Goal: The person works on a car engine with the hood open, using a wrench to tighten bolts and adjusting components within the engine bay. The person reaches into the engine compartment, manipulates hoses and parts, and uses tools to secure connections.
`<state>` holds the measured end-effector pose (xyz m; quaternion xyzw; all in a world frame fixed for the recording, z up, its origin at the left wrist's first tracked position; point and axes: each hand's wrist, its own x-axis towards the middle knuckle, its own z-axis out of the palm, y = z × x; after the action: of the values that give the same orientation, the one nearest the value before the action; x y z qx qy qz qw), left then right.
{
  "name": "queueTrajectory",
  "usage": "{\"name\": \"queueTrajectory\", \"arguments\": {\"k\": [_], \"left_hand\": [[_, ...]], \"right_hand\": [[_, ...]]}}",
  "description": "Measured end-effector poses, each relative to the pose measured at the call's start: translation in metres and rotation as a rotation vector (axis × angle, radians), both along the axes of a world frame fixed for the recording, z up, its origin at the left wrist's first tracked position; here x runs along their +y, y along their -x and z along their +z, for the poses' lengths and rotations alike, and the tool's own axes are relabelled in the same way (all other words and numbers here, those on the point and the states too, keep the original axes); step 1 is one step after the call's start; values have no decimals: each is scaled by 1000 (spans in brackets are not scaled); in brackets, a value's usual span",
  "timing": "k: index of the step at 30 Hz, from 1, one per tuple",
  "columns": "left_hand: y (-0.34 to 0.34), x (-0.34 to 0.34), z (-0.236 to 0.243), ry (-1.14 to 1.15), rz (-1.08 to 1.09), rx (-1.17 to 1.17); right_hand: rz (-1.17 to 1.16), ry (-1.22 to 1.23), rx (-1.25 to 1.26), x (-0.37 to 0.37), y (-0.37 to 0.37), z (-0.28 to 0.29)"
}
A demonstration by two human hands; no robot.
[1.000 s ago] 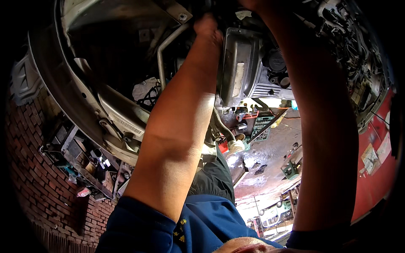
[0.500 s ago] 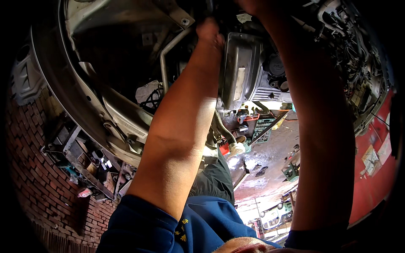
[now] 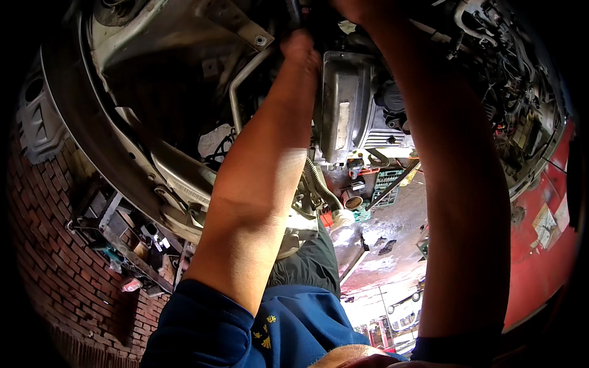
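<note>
Right hand (image 3: 351, 8) cut by the top edge, in shadow; fingers hidden, can't tell its grip. Left hand (image 3: 299, 46) dim and blurred, looks curled; can't tell if it grasps the dark rod (image 3: 295, 12) just above it, also cut off at top. Left hand lies between pipe (image 3: 234, 101) and engine cover (image 3: 335, 92), close on the cover side; dark open bay (image 3: 150, 76) left of pipe. Versus a second ago, more rod shows, right hand farther left.
</note>
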<state>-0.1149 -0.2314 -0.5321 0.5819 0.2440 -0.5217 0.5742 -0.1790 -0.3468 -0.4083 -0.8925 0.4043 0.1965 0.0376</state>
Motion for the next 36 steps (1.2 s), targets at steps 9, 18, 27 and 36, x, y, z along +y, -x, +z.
{"name": "queueTrajectory", "arguments": {"k": [9, 18, 27, 36], "left_hand": [[-9, -1, -12, 132, -63, -64], [-7, -2, -17, 308, -44, -46], [-13, 13, 0, 39, -66, -23], [-10, 4, -18, 204, -122, 19]], "right_hand": [[26, 175, -130, -5, 0, -17], [55, 323, -356, -5, 4, -30], [-39, 17, -53, 5, -10, -8], [-9, 123, -88, 2, -6, -8]]}}
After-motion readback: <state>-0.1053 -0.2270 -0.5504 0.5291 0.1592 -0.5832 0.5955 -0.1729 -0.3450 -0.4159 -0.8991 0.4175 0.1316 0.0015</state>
